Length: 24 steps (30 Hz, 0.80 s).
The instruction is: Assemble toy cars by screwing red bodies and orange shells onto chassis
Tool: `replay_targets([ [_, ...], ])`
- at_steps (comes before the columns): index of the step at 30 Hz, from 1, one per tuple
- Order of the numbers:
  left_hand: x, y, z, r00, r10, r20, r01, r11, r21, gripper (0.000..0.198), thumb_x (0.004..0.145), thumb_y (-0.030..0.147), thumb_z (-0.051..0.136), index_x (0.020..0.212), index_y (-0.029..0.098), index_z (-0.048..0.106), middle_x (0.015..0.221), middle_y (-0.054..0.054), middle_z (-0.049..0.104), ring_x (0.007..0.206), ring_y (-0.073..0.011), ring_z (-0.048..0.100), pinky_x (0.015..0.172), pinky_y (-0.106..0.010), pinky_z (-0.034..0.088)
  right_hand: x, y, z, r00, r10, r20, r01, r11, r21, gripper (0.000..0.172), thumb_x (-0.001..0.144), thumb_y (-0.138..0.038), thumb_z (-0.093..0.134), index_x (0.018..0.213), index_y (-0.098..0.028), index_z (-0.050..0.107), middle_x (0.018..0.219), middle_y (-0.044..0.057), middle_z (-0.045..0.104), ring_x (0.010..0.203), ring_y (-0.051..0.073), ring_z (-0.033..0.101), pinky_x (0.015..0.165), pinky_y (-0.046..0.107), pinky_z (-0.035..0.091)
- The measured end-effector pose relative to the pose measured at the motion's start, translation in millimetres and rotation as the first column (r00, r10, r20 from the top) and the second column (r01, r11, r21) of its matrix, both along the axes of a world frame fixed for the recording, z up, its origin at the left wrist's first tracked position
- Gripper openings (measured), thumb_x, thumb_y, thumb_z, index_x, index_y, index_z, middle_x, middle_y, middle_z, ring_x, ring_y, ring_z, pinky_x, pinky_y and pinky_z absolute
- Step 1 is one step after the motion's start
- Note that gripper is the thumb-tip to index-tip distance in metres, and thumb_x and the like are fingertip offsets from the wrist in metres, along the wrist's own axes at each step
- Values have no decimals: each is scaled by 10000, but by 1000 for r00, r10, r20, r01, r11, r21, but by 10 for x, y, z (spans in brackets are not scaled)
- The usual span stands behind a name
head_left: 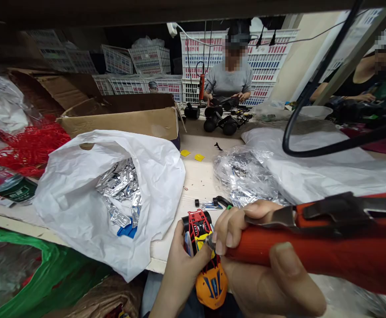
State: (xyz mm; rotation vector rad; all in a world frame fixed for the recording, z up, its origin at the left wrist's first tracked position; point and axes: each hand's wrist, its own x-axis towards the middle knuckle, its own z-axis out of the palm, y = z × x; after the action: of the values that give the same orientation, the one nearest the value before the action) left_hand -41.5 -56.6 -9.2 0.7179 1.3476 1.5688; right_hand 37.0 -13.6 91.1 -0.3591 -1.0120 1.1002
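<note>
Toy buggy body [212, 285] | left hand [179, 269]: fingers clamped on it | right hand [265, 287]: fingers clamped on red electric screwdriver [328, 247], tip at body | risk: off-axis pressure slips tip, scratching shell

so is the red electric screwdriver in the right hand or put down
In the hand: the right hand wraps the red electric screwdriver, its tip at the toy car.

An orange plastic toy car shell [212, 286] is marked in blue and yellow, its frame coloured red and black. A red-orange cylindrical electric screwdriver [312, 247] is banded in black. Silver foil packets [120, 190] are held in a white plastic bag [80, 207]; red plastic netting [30, 148] lies at the left edge of the pale counter [196, 181].
</note>
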Motion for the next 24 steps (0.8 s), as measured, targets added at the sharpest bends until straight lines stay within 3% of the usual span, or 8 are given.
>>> replay_targets([
  [4, -7, 10, -40, 1000, -25, 2, 25, 999, 19, 410, 753, 272, 773, 1127, 212, 617, 895, -11, 751, 844, -209, 724, 814, -309, 584, 36, -22, 27, 999, -15, 33, 16, 1000, -21, 244, 825, -503, 725, 899, -270, 730, 524, -38, 545, 386, 152, 476, 449, 327, 395],
  [7, -23, 6, -81, 999, -37, -10, 37, 999, 28, 423, 790, 314, 762, 1162, 215, 586, 1000, -51, 754, 934, -229, 730, 860, -328, 578, 45, -23, 63, 999, -22, 44, 22, 1000, -8, 283, 859, -549, 696, 904, -271, 732, 527, -34, 538, 383, 153, 463, 435, 329, 385],
  [10, -9, -29, -81, 999, 45, -15, -45, 998, 46, 648, 757, 357, 824, 1305, 246, 497, 1194, -84, 699, 1081, -246, 693, 951, -350, 543, 55, -9, 80, 1000, -8, 4, 8, 1000, -22, 255, 831, -516, 711, 880, -267, 731, 523, -35, 516, 387, 140, 436, 424, 306, 351],
  [13, 19, -76, -67, 992, 124, 19, -125, 985, 119, 851, 720, 449, 876, 1413, 311, 402, 1254, -63, 627, 1119, -235, 658, 964, -338, 520, 74, 13, 65, 997, 4, -72, -10, 996, -90, 212, 790, -465, 745, 869, -271, 712, 538, -34, 534, 414, 146, 457, 432, 297, 382],
  [16, 2, -113, -92, 987, 152, 50, -159, 965, 209, 661, 764, 529, 844, 1303, 344, 510, 1281, -31, 589, 1136, -212, 629, 957, -304, 505, 93, 40, 53, 995, 19, -97, -27, 996, -86, 196, 781, -444, 749, 861, -269, 709, 528, -32, 549, 405, 148, 476, 408, 290, 394],
  [19, -73, -138, -141, 989, 130, -69, -117, 978, 174, 381, 821, 538, 795, 1078, 286, 670, 1236, -43, 585, 1162, -228, 598, 1028, -319, 461, 96, 56, 71, 998, 45, -50, -48, 998, -50, 190, 791, -437, 732, 857, -259, 729, 520, -30, 544, 396, 141, 488, 399, 285, 405],
  [24, -157, -149, -139, 969, 79, -233, -64, 995, 72, 351, 853, 599, 725, 912, 257, 774, 1222, -90, 613, 1251, -301, 564, 1105, -394, 432, 67, 37, 103, 998, 24, -50, -26, 998, -55, 216, 793, -461, 744, 844, -252, 733, 517, -27, 538, 384, 147, 483, 381, 290, 400],
])
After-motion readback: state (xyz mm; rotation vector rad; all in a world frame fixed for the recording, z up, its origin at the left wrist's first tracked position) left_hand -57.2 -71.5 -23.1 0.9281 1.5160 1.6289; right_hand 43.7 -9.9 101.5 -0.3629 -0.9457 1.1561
